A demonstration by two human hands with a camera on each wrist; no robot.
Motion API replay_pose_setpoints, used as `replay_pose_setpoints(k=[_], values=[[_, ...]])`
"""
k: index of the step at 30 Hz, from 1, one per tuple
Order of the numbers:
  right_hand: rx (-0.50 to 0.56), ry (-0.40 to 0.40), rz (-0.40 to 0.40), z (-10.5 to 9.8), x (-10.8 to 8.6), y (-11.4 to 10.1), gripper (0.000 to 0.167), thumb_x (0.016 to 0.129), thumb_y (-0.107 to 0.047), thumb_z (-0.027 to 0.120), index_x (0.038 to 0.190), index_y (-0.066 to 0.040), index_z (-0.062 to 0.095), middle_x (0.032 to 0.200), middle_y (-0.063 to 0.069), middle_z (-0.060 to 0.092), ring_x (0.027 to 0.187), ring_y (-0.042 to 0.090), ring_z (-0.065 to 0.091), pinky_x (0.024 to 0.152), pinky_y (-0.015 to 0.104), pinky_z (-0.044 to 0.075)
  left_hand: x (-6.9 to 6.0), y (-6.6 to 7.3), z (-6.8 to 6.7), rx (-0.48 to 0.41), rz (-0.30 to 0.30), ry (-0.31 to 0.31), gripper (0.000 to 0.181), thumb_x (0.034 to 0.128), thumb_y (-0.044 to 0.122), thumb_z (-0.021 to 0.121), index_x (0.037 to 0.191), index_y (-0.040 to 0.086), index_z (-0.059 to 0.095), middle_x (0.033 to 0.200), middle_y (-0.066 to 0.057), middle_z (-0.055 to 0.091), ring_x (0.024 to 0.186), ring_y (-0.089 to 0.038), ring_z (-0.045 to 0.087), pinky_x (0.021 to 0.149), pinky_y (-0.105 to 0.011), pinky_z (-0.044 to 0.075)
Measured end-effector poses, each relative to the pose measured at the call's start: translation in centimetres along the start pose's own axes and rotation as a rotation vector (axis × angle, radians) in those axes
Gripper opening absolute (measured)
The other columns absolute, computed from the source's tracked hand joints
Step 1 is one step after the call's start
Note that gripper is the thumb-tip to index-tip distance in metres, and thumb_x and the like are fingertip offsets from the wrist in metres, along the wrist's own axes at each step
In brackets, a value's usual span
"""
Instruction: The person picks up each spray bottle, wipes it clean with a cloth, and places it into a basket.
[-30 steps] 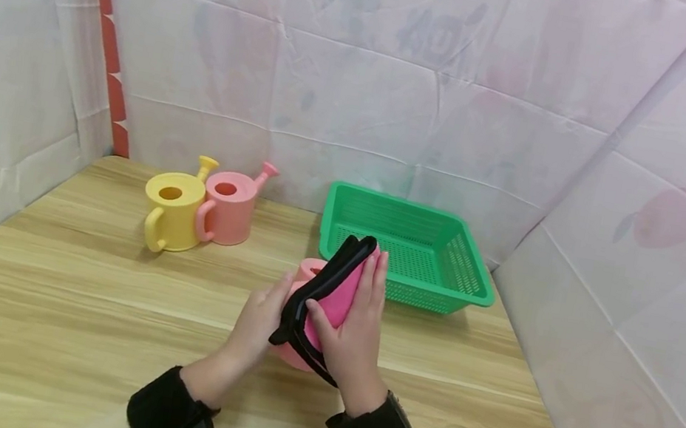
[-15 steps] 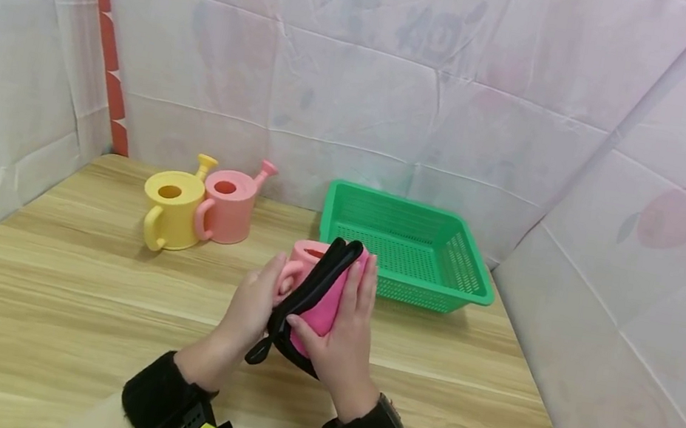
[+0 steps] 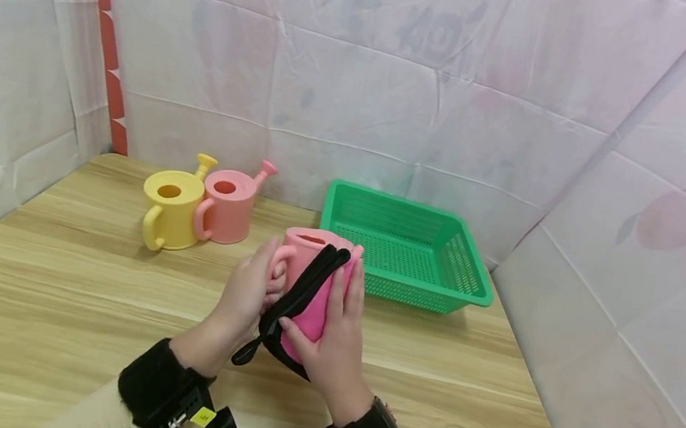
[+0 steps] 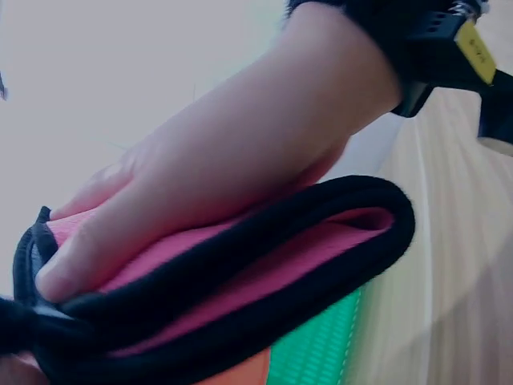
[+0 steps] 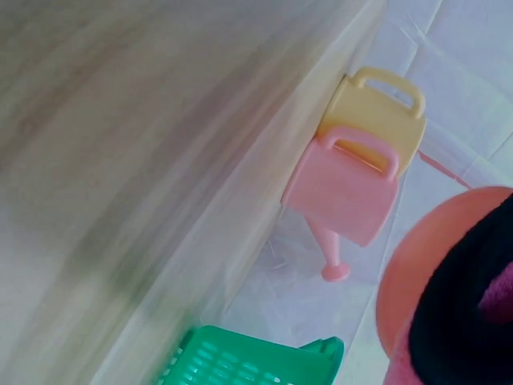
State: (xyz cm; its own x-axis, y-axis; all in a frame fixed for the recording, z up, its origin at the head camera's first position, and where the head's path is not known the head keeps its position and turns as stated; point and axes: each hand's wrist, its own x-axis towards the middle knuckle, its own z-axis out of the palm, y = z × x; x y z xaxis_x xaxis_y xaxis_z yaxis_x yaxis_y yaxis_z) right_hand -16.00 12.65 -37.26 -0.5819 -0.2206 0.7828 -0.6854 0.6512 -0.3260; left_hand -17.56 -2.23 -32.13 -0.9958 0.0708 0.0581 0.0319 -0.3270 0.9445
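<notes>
One pink watering can (image 3: 304, 259), smooth and rounded, at the middle of the frame, its curved handle (image 3: 284, 252) gripped by the left hand (image 3: 244, 292). Against the can's side, a soft pink cloth (image 3: 316, 311) with thick black binding (image 3: 304, 290) and a black loop (image 3: 237, 360) at its lower end, held by the right hand (image 3: 339, 337), fingers straight along the fabric, thumb across its front. On both wrists, fuzzy black straps (image 3: 151, 382). Right of centre, a rectangular green plastic basket (image 3: 474, 280), finely perforated. At the left, side by side, a yellow watering can (image 3: 178, 222) and another pink can (image 3: 233, 219), both drum-shaped. Underneath, a streaky wood-grain table (image 3: 31, 314); across the top, a creased white sheet (image 3: 362, 90), faintly printed.
</notes>
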Motion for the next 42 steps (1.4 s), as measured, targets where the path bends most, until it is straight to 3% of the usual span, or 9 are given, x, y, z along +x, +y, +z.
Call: replay_pose_setpoints(k=[8,13,17,25,33,42], values=[[-0.045,-0.024,-0.068,0.5,-0.7,-0.1,0.085,0.087,-0.056,0.051,0.146,-0.003,0.02,0.15,0.024,0.01,0.137,0.042,0.012,0.105,0.055,0.022,0.8,1.1,-0.6,-0.067,0.019,-0.027,0.053,0.0985,0.049,0.032,0.064,0.008,0.028,0.05,0.001,0.023,0.04,-0.014,0.019,0.039,-0.026,0.014],[-0.072,0.022,-0.155,1.0,-1.0,0.1,0.077,0.09,-0.049,0.051,0.143,0.002,0.027,0.149,0.027,0.014,0.136,0.042,0.015,0.106,0.053,0.021,1.1,1.7,-0.9,-0.087,0.016,-0.03,0.053,0.0984,0.049,0.032,0.064,0.009,0.027,0.049,0.002,0.023,0.039,-0.013,0.018,0.037,-0.025,0.015],[-0.083,0.04,-0.18,1.1,-1.1,0.1,0.074,0.091,-0.046,0.051,0.142,0.003,0.028,0.148,0.028,0.016,0.137,0.041,0.014,0.108,0.051,0.018,1.2,1.6,-0.9,-0.099,0.019,-0.037,0.053,0.0987,0.048,0.031,0.064,0.009,0.027,0.049,0.002,0.022,0.038,-0.014,0.018,0.037,-0.025,0.016],[-0.073,0.002,-0.153,1.1,-1.1,0.2,0.079,0.091,-0.049,0.05,0.144,0.002,0.023,0.149,0.027,0.011,0.136,0.043,0.012,0.108,0.052,0.015,0.9,1.2,-0.9,-0.055,0.012,-0.035,0.054,0.0984,0.049,0.031,0.064,0.007,0.028,0.049,0.0,0.023,0.038,-0.015,0.02,0.037,-0.026,0.016],[-0.022,-0.009,-0.051,0.3,-0.2,0.2,0.083,0.089,-0.053,0.051,0.146,-0.003,0.019,0.151,0.025,0.007,0.138,0.041,0.008,0.109,0.049,0.015,0.3,0.3,-0.3,0.049,-0.045,-0.019,0.057,0.0963,0.052,0.036,0.062,0.007,0.034,0.052,-0.001,0.028,0.043,-0.015,0.025,0.04,-0.024,0.018],[-0.01,-0.004,-0.034,-0.5,0.5,0.5,0.083,0.089,-0.054,0.051,0.147,-0.004,0.018,0.152,0.022,0.006,0.139,0.038,0.006,0.108,0.051,0.017,-0.2,-0.3,0.3,0.023,-0.03,-0.022,0.058,0.0961,0.051,0.038,0.061,0.005,0.033,0.052,0.0,0.027,0.043,-0.012,0.024,0.041,-0.022,0.018]])
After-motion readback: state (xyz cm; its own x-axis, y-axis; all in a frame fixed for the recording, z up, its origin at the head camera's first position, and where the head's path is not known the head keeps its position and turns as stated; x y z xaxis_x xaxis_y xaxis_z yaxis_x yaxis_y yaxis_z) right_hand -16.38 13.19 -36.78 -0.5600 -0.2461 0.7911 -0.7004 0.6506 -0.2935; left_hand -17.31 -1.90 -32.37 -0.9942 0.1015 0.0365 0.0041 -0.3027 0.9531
